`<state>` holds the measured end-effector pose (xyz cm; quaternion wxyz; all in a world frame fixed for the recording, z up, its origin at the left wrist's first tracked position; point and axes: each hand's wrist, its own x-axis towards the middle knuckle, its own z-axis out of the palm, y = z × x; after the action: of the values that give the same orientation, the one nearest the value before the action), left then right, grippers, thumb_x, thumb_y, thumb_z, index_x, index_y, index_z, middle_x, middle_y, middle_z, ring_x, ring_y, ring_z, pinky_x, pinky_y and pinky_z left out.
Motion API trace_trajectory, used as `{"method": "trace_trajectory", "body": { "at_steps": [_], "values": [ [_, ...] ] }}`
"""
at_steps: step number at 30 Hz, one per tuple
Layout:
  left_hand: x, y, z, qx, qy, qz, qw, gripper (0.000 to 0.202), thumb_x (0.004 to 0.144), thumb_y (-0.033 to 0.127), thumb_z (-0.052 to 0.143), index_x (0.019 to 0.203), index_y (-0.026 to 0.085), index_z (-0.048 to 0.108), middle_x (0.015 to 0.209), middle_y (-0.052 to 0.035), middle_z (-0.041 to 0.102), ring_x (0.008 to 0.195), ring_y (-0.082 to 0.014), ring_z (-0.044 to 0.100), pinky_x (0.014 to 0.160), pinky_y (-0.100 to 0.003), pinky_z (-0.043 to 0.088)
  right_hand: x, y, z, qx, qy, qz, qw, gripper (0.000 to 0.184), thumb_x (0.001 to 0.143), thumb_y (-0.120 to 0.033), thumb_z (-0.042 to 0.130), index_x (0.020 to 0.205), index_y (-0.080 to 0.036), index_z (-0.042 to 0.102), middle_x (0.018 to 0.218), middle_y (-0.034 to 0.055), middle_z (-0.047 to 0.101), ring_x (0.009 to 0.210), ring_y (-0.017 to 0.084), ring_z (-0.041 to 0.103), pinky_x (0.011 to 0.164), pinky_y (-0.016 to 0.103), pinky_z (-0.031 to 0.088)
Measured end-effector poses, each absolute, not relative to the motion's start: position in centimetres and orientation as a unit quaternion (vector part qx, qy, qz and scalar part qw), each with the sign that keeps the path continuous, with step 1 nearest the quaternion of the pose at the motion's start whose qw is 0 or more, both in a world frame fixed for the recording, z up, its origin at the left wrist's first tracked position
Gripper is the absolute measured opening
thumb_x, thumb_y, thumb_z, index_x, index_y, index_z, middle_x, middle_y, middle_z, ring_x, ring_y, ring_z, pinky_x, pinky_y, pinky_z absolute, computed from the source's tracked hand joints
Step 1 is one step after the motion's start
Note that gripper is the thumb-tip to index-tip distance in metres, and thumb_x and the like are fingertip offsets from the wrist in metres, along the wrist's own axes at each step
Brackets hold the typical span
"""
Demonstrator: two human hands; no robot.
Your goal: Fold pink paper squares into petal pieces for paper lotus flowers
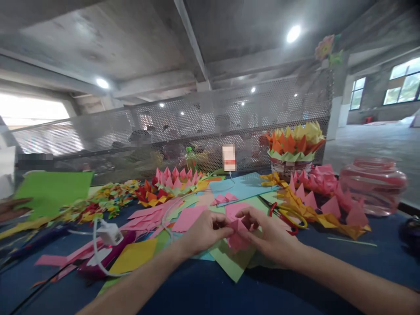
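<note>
Green paper [62,188] stands out at the far left, between nine and ten o'clock from the pink paper being worked, with another person's hand [15,209] at its edge. Next, at nine o'clock, a white plug [111,232] sits with its cable looping, and just below it lies a yellow sheet [135,255]. Toward the middle comes the person's left hand [210,227], thumb and forefinger pinched close on the near side of the pink paper [239,234], which is raised a little above a pale green sheet [234,267]. From three o'clock the right hand [265,229] meets it, its thumb and fingers bent around the other side, less tightly closed. The step in hand looks like folding or shaping this small piece; the next move seems to call for a steady left pinch while the right fingertips firm the crease. Farther right, between two and three o'clock, lie red-handled scissors [294,228], then a row of pink and orange points [330,208], and last a clear pinkish jar [374,188].
</note>
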<state>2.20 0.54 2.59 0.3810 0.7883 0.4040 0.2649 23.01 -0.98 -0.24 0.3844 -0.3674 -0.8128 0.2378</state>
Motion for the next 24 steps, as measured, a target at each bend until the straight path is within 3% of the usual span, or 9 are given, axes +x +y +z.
{"method": "trace_trajectory", "body": {
  "at_steps": [5,13,16,19,24],
  "values": [
    [1.4,0.0,0.9,0.763,0.423,0.299,0.387,0.036,0.078,0.046,0.068,0.074,0.01,0.067,0.063,-0.002,0.06,0.059,-0.0132,0.054,0.055,-0.022,0.039,22.9,-1.0,0.2,-0.378,-0.82,0.234,0.36,0.025,0.092,-0.036,0.054,0.077,-0.017,0.061,0.069,-0.0009,0.063,0.067,0.013,0.055,0.061,0.024,0.042],
    [1.0,-1.1,1.3,0.775,0.424,0.323,0.341,0.022,0.08,0.033,0.069,0.074,0.012,0.07,0.067,-0.0017,0.063,0.063,-0.0135,0.055,0.059,-0.022,0.04,22.6,-1.4,0.3,-0.369,-0.825,0.19,0.384,0.019,0.091,-0.029,0.055,0.08,-0.017,0.063,0.073,0.0009,0.067,0.069,0.014,0.057,0.063,0.025,0.045],
    [0.8,-1.4,1.5,0.815,0.392,0.351,0.244,0.01,0.083,0.02,0.064,0.078,0.015,0.07,0.078,-0.0035,0.066,0.075,-0.0163,0.059,0.069,-0.025,0.044,22.7,-1.5,0.2,-0.343,-0.839,0.156,0.393,0.013,0.091,-0.024,0.055,0.083,-0.017,0.063,0.082,0.0039,0.067,0.078,0.017,0.058,0.071,0.029,0.046],
    [0.6,-1.7,1.3,0.87,0.337,0.344,0.111,0.017,0.085,0.009,0.054,0.083,0.017,0.069,0.086,-0.0044,0.066,0.085,-0.0179,0.06,0.079,-0.028,0.045,22.8,-1.6,0.0,-0.289,-0.872,0.089,0.384,0.011,0.091,-0.019,0.055,0.085,-0.018,0.064,0.086,0.0056,0.067,0.085,0.019,0.057,0.078,0.033,0.045],
    [0.5,-2.4,1.2,0.923,0.309,0.225,0.048,0.02,0.084,0.003,0.052,0.088,0.017,0.065,0.09,-0.0035,0.063,0.087,-0.0174,0.059,0.079,-0.028,0.045,22.7,-1.8,-0.5,-0.241,-0.919,0.028,0.312,0.014,0.085,-0.005,0.055,0.084,-0.016,0.063,0.082,0.0049,0.067,0.085,0.019,0.058,0.075,0.031,0.043]
  ]
}}
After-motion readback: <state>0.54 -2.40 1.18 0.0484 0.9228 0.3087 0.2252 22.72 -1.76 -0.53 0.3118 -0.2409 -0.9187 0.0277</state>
